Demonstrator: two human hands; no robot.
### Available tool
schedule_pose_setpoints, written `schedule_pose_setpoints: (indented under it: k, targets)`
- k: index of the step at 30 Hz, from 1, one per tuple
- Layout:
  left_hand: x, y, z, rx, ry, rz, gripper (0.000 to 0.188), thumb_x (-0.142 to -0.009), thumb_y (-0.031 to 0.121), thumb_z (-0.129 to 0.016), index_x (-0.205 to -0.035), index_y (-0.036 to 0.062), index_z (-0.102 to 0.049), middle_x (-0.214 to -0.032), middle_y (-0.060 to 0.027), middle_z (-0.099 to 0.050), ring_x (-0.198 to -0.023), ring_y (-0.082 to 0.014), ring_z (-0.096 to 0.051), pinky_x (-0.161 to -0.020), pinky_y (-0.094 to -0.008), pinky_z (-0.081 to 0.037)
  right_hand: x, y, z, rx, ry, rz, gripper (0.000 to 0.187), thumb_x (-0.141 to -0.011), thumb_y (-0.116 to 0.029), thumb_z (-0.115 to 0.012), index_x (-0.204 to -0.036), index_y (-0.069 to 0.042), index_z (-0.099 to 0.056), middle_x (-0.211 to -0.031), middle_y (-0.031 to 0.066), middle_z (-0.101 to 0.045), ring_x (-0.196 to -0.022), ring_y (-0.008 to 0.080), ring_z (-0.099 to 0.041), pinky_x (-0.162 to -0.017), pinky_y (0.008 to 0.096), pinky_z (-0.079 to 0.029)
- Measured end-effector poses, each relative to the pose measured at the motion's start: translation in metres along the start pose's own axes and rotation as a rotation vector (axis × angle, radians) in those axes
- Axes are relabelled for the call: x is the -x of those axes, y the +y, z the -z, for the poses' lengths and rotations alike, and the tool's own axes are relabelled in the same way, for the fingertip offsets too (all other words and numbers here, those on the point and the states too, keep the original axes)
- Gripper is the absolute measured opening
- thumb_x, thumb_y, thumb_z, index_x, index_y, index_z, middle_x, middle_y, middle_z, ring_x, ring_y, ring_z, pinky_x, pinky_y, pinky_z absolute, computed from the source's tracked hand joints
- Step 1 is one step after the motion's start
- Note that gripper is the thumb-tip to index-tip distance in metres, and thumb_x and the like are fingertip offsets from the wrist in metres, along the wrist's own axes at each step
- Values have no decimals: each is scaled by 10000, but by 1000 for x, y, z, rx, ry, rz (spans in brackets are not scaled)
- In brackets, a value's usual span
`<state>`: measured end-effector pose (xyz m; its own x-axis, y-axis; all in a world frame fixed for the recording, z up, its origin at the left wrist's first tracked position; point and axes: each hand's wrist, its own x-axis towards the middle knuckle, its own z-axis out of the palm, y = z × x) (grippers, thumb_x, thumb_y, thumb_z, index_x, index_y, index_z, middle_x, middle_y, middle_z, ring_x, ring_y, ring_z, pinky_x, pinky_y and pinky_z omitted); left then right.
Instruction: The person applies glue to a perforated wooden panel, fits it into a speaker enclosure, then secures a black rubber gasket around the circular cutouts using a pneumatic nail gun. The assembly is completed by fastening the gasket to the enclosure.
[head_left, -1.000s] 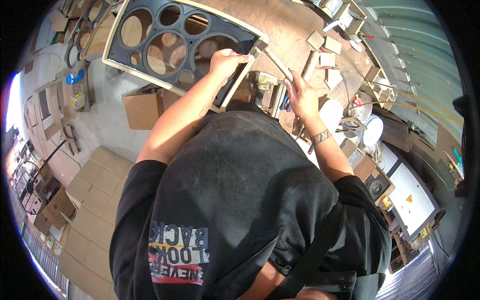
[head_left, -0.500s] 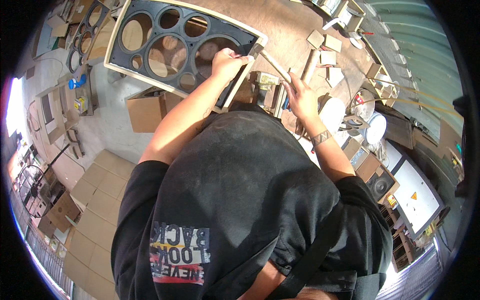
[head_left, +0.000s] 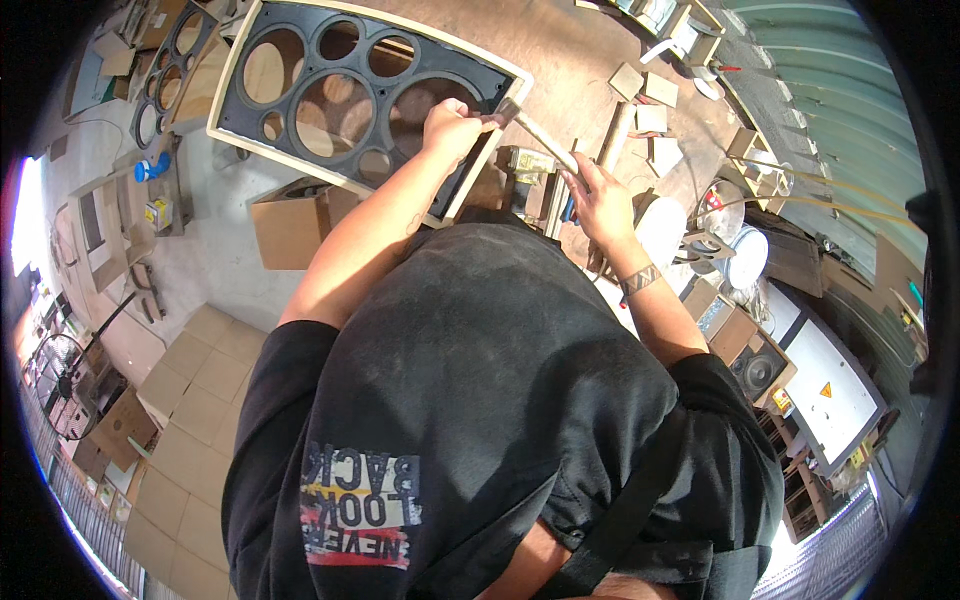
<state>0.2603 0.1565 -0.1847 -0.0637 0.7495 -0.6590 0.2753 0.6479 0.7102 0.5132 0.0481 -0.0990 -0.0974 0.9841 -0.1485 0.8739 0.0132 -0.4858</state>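
Landmark: black panel [head_left: 382,92] with round cutouts, pale wooden rim around it. Left hand [head_left: 455,130] is over the panel's right end, fingers curled, thumb toward the rim; can't tell if it pinches anything. Right hand [head_left: 600,195] is just right of the panel, closed around the handle of a hammer [head_left: 545,138]; hammer head is at the panel's right rim, beside the left thumb, exact contact unclear. Cardboard box [head_left: 285,228] sits below the panel's lower edge. Small wood pieces [head_left: 660,88] lie right of the panel, apart from it. Blue object [head_left: 152,168] is well left of the panel.
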Motion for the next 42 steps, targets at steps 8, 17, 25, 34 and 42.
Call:
schedule_pose_setpoints:
  k: [8,17,25,34,42]
  targets:
    - [15,-1,-1,-143,137,-310,332,-748,254,-926,-836,12,-716,-789,-74,-703,-721,-158,-665,-679,-309,-533,4,-3,4,-83,-70,-108,426,-1012,-329,-670,-1357,-82,-633,-952,163,-731,-814,280,-720,-744,400,-567]
    - [38,17,1,-244,89,-532,298,-890,283,-804,-1027,19,-799,-887,-132,-774,-763,-185,-721,-735,-327,-552,34,10,-15,-500,12,-517,419,-1017,-305,-669,-1337,-36,-639,-720,129,-634,-657,191,-611,-669,367,-519]
    - [6,57,15,-505,-109,-327,199,-809,235,-850,-852,44,-814,-721,-55,-745,-661,-122,-673,-649,-285,-515,64,-5,-28,-573,109,-449,420,-1017,-307,-674,-1327,-25,-645,-849,128,-730,-795,184,-698,-740,345,-540]
    - [-16,80,19,-615,-339,-469,229,-821,287,-803,-841,60,-819,-685,-79,-736,-627,-157,-695,-655,-314,-546,113,-49,-57,-591,172,-644,402,-1011,-271,-672,-1329,-26,-655,-1031,199,-766,-941,228,-745,-833,364,-555]
    - [4,49,41,-570,-541,-233,160,-869,136,-830,-831,-14,-792,-692,-42,-720,-571,-82,-624,-543,-227,-503,157,-118,-88,-737,287,-937,397,-1011,-263,-681,-1323,-20,-658,-1044,161,-769,-970,187,-721,-862,335,-544]
